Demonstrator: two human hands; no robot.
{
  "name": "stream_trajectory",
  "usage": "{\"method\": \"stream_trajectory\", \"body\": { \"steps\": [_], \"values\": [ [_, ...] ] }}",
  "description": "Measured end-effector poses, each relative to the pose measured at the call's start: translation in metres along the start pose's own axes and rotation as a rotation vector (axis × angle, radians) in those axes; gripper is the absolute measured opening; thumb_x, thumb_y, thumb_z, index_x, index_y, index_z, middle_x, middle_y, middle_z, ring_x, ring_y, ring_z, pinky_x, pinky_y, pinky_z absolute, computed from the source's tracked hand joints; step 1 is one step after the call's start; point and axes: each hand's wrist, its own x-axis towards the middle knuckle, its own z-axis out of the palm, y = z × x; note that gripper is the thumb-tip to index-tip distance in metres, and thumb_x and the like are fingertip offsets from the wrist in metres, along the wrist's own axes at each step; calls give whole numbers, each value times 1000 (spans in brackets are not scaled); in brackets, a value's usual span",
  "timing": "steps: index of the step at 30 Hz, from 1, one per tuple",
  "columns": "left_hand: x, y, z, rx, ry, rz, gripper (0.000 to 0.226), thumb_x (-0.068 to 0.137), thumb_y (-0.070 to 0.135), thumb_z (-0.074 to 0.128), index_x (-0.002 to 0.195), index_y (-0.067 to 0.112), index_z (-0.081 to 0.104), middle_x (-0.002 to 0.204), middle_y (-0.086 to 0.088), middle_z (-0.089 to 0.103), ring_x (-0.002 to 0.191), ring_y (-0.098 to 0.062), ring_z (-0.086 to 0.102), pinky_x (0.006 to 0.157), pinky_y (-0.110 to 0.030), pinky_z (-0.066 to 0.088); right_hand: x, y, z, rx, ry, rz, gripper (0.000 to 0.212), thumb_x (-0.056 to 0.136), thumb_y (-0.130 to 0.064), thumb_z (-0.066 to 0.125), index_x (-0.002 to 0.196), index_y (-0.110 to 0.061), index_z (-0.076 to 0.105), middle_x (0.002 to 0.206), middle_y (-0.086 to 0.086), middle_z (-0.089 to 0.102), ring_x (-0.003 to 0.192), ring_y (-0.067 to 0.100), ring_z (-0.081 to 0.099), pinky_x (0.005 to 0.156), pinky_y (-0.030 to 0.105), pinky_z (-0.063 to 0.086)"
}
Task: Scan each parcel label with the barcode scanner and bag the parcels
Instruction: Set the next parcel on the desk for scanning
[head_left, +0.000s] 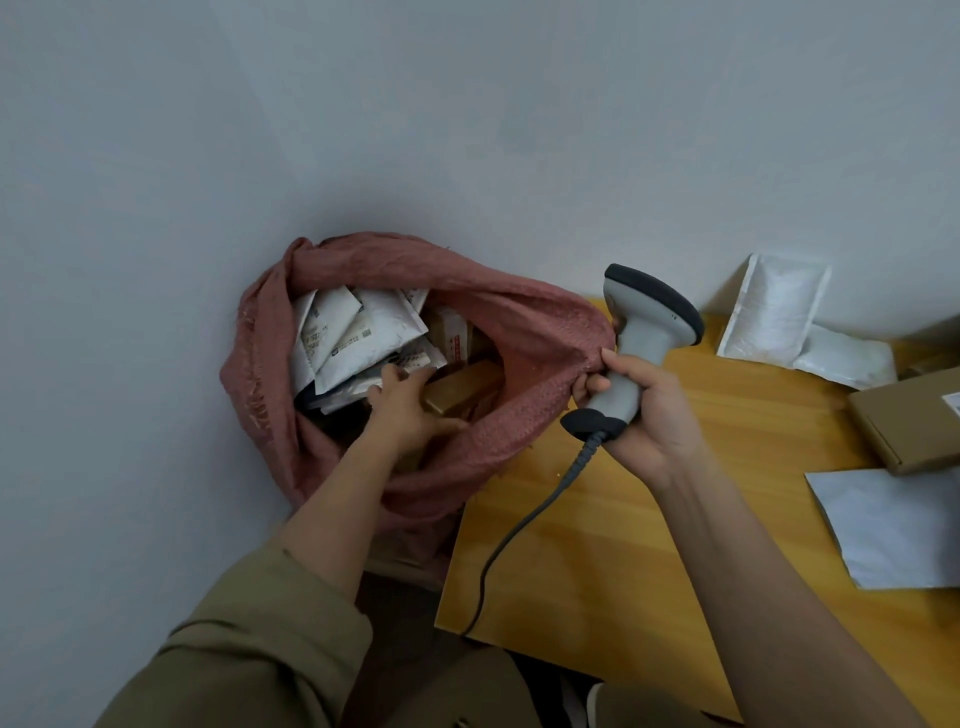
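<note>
I judge I'm mid-bagging: my left hand (402, 402), fingers spread, settles parcels (353, 338) inside the sack (519, 332) at left, my right hand (641, 410) grips the scanner (636, 345) and pinches the sack's rim, and next comes fetching the box (906, 421) on the surface (623, 545) far right.

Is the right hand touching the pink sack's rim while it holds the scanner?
Touching. The head view shows the right hand, gripping the scanner, also pinching the pink sack rim with thumb and fingertips.

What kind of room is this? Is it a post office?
Probably a small parcel packing room, not surely a post office: a barcode scanner, a red sack stuffed with labelled mailers, and more parcels on a wooden table.
</note>
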Motion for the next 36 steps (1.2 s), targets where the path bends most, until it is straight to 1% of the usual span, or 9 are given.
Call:
{"method": "stream_trajectory", "body": {
  "steps": [8, 11, 14, 18, 24, 27, 30, 33, 36],
  "values": [
    [-14, -25, 14, -318, -66, -197, 95, 83, 43, 73, 146, 3, 15, 146, -19, 34, 127, -31, 45, 104, -38, 42, 9, 4, -18, -73, 307, 89, 19, 93, -1, 57, 106, -12, 49, 73, 5, 57, 50, 11, 54, 68, 28, 56],
    [-21, -35, 21, -389, 197, -172, 64, 81, 22, 78, 129, 4, 39, 130, -16, 49, 108, -25, 55, 93, -38, 48, 6, 14, -24, -63, 346, 157, 11, 93, -2, 58, 96, -11, 53, 70, 4, 56, 49, 11, 53, 68, 28, 54],
    [-21, -38, 18, -272, 363, -217, 59, 82, 37, 75, 117, 0, 46, 124, -19, 48, 100, -27, 52, 83, -38, 46, 3, 19, -23, -21, 327, 155, 9, 93, -2, 58, 93, -10, 54, 72, 4, 57, 51, 10, 52, 70, 27, 53],
    [-29, -40, 15, -290, -18, -247, 101, 63, 54, 85, 132, 6, 30, 134, -13, 47, 120, -28, 51, 91, -37, 47, 6, 17, -19, -13, 353, 81, 18, 94, 1, 56, 105, -11, 49, 77, 4, 56, 49, 10, 50, 68, 27, 53],
    [-49, -51, 11, 240, -345, -233, 135, 62, 25, 90, 150, 19, -13, 141, -11, 46, 129, -32, 47, 109, -54, 34, 6, 19, -18, 1, 370, 84, 20, 93, 2, 55, 107, -11, 48, 78, 5, 56, 52, 10, 50, 68, 26, 52],
    [-55, -54, 13, 372, -214, -209, 86, 84, 10, 64, 151, 14, 11, 127, -15, 55, 111, -32, 58, 94, -43, 48, 6, 24, -14, 1, 370, 101, 17, 93, 1, 55, 103, -11, 50, 79, 5, 55, 51, 9, 50, 68, 27, 52],
    [-60, -56, -5, 283, 213, -182, 21, 87, 26, 51, 97, 12, 62, 100, -14, 66, 93, -34, 64, 77, -37, 48, 6, 28, -8, -27, 353, 125, 11, 94, 0, 55, 100, -9, 53, 78, 5, 55, 48, 9, 50, 69, 26, 51],
    [-70, -66, -23, -57, 667, -62, 38, 75, 36, 38, 63, 6, 59, 63, -15, 61, 58, -30, 55, 53, -31, 36, 5, 33, 0, -49, 331, 156, 8, 94, 0, 55, 96, -8, 55, 77, 7, 56, 46, 9, 49, 70, 26, 50],
    [-80, -81, -29, -43, 649, 72, 40, 71, 36, 40, 62, 4, 62, 54, -13, 57, 50, -24, 48, 50, -30, 34, 6, 43, 6, -90, 318, 174, 8, 94, -1, 55, 98, -8, 55, 77, 6, 56, 47, 9, 49, 66, 25, 50]
  ]
}}
